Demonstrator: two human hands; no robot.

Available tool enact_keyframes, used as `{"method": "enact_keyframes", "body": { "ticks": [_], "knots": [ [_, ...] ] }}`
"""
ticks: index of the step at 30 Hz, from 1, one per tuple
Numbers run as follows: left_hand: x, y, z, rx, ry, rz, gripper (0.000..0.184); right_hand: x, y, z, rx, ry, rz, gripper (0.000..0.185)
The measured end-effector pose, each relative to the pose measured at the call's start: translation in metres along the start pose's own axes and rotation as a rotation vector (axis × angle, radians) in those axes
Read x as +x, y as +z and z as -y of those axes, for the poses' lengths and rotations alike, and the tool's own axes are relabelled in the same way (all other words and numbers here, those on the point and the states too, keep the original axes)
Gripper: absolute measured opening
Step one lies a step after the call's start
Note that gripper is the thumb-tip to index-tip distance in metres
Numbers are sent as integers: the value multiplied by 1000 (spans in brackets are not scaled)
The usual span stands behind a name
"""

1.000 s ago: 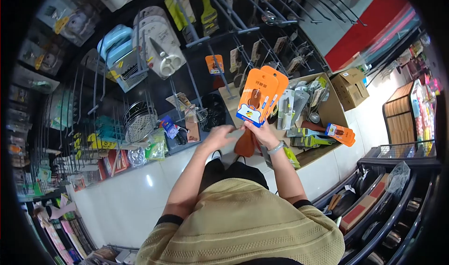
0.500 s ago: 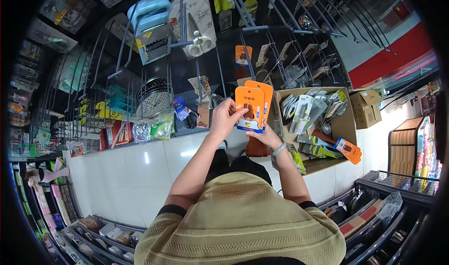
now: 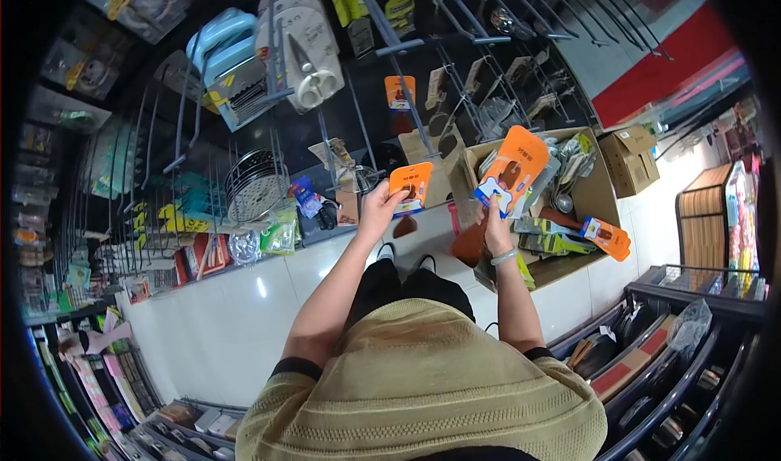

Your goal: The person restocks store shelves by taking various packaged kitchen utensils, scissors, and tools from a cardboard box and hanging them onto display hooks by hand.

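Observation:
My left hand [image 3: 377, 214] pinches the edge of an orange-carded kitchen utensil [image 3: 412, 183]. Below that card a brown spatula-like head [image 3: 404, 227] shows. Over at the cardboard box, my right hand [image 3: 497, 233] is closed on another orange-carded utensil [image 3: 521, 158], its card tilted up and right. A broad brown head [image 3: 469, 245] hangs beneath this hand. The two cards are apart. One more orange card [image 3: 399, 93] hangs on the rack behind them. Partly hidden by my right hand and its card, the open box [image 3: 598, 192] holds packaged utensils.
Metal display hooks [image 3: 403, 48] jut toward me from the rack. Scissors [image 3: 305, 70], a blue-handled grater [image 3: 236, 78] and round perforated metal pieces [image 3: 257, 188] hang at left. A closed carton [image 3: 630, 164] stands beyond the box. Shelves with pans [image 3: 598, 351] stand behind at right.
The two orange-carded utensils, overlapping before, are now separated. My right hand has carried one toward the box; my left hand keeps the other. The view has shifted slightly.

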State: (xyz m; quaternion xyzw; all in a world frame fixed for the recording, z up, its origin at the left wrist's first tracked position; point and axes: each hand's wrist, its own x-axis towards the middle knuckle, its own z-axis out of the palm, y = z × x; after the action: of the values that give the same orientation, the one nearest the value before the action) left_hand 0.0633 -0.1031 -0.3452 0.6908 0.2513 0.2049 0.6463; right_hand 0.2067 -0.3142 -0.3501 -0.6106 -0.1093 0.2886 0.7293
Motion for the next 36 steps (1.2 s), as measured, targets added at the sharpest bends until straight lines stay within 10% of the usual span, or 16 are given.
{"method": "enact_keyframes", "body": {
  "ticks": [7, 36],
  "knots": [
    [35, 28, 43, 412, 128, -57, 16, -21, -15, 11, 53, -106, -249, 12],
    [96, 43, 74, 133, -64, -248, 22, -59, -13, 1, 310, 28, -248, 24]
  ]
}}
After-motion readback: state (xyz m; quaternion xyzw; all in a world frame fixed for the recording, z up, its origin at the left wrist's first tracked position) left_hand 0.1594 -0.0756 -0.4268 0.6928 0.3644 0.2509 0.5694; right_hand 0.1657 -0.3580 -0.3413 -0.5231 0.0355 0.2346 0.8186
